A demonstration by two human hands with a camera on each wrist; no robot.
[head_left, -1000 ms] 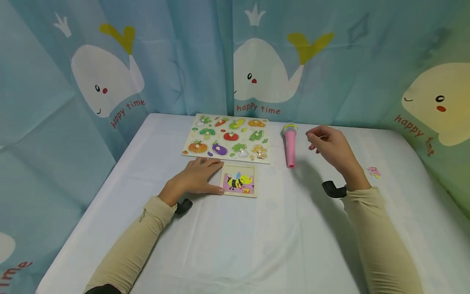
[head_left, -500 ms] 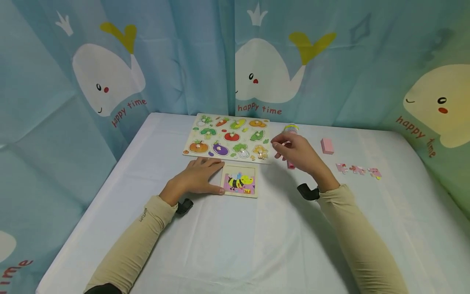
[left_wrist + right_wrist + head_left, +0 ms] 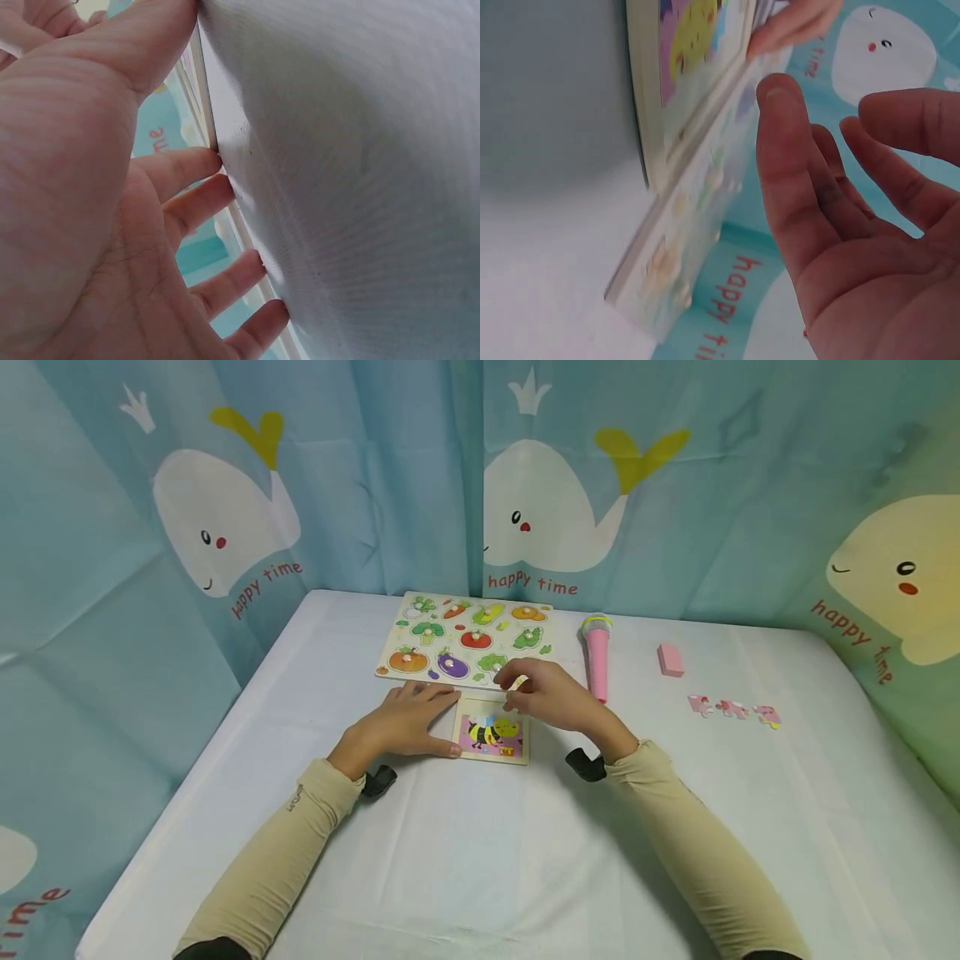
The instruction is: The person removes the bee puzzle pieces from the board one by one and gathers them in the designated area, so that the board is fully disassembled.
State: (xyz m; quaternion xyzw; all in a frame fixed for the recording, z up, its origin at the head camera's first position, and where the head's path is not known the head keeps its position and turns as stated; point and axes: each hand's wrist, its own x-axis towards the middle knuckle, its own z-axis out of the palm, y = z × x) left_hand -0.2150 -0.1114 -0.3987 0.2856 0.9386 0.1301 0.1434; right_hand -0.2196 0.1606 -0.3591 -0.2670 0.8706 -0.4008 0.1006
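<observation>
A small wooden bee jigsaw puzzle point(image 3: 491, 737) lies on the white table, a pale bare strip showing along its top. My left hand point(image 3: 405, 722) rests at its left edge, thumb at the lower left corner and fingers at the upper left, spread and fairly straight, as the left wrist view shows. My right hand point(image 3: 551, 695) hovers over the puzzle's upper right corner. In the right wrist view the fingers and thumb of that right hand point(image 3: 870, 217) are loosely bent and apart, with nothing visible between them.
A vegetable peg puzzle board point(image 3: 465, 639) lies just behind. To the right lie a pink toy microphone point(image 3: 597, 660), a pink block point(image 3: 671, 660) and a row of three pink jigsaw pieces point(image 3: 732, 708). A blue whale-print curtain point(image 3: 375, 485) encloses the table's back.
My right hand has swept left, from beyond the microphone to above the bee puzzle, uncovering the pink block and two jigsaw pieces. My left hand has stayed at the puzzle's edge.
</observation>
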